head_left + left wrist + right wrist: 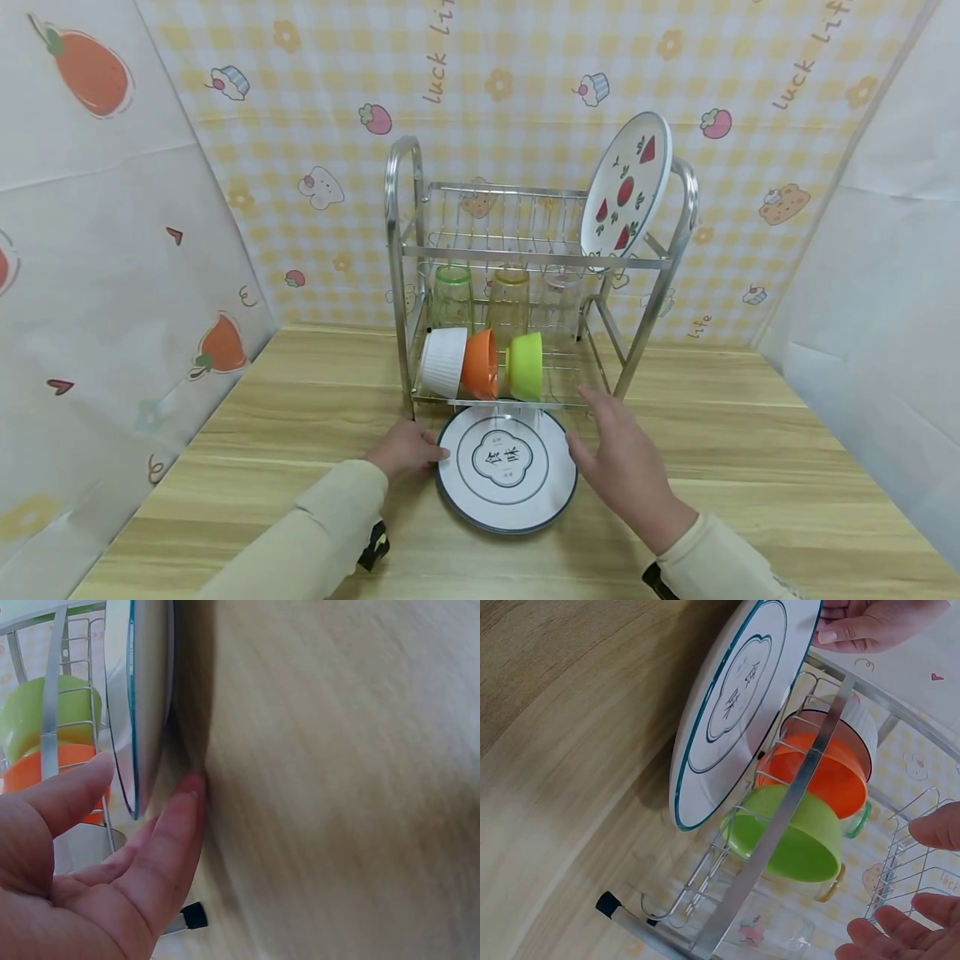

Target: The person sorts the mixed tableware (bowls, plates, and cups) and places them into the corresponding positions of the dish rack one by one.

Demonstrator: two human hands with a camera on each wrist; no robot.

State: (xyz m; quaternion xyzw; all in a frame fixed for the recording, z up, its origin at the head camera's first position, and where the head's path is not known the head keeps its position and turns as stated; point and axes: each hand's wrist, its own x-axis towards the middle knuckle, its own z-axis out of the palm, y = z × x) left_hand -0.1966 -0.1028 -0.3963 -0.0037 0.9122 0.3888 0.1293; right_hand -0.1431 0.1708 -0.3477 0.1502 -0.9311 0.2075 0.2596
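Note:
A white plate (pixel 502 500) with a dark blue-green rim and printed characters lies face up on the table before the dish rack. At its left edge is my left hand (pixel 408 448). In the left wrist view, the thumb and the spread fingers (pixel 169 847) stand on either side of the plate's rim (pixel 133 750), without a visible tight pinch. To the right of the plate, my right hand (pixel 626 467) hovers with fingers extended and holds nothing. The right wrist view shows its fingers and thumb (pixel 937 825) spread apart, away from the plate (pixel 697 754).
The two-tier metal dish rack (pixel 536 260) stands behind. A fruit-patterned plate (pixel 637 187) leans in its upper tier. Below are white (pixel 444 362), orange (pixel 480 365) and green (pixel 527 367) bowls, with green (pixel 453 296), amber (pixel 508 302) and clear (pixel 558 304) glasses behind them.

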